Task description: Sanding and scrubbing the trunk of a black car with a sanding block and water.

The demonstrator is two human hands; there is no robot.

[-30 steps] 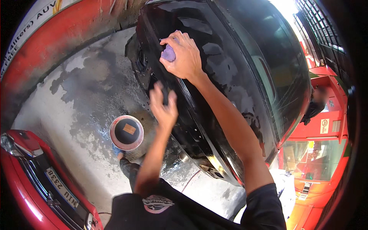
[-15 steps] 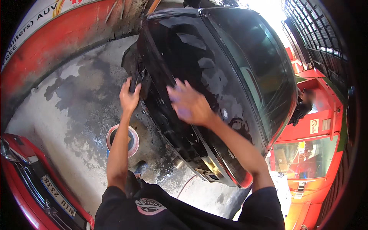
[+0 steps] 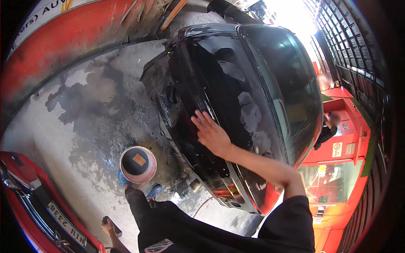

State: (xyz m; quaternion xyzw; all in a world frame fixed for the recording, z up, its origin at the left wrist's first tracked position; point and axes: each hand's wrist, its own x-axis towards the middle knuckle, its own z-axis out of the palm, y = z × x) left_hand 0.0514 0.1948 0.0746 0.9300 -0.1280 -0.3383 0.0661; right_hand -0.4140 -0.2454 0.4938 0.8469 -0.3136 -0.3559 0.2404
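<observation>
My right hand (image 3: 212,135) lies with its fingers stretched out on the rear panel of a black car (image 3: 196,147), or just over it; exact contact cannot be told. Patches of dull and glossy surface mark the bodywork. Low on the left, beside my body, my left hand (image 3: 108,227) grips a dark block (image 3: 114,226) with a flat face. A pinkish-white bucket (image 3: 148,175) stands by my feet. Dark liquid fills it, and a small brown rectangular piece (image 3: 139,159) shows inside.
A red car's front (image 3: 40,206) is close on my left. Behind the black car's far corner runs a red wall (image 3: 84,40). To the right stands a red vehicle (image 3: 333,147) with a person (image 3: 327,130) beside it. The concrete floor (image 3: 90,130) has wet patches.
My left hand has dropped away from the black car's edge to the lower left, with the dark block in it. My right hand has shifted slightly lower in view and is less blurred.
</observation>
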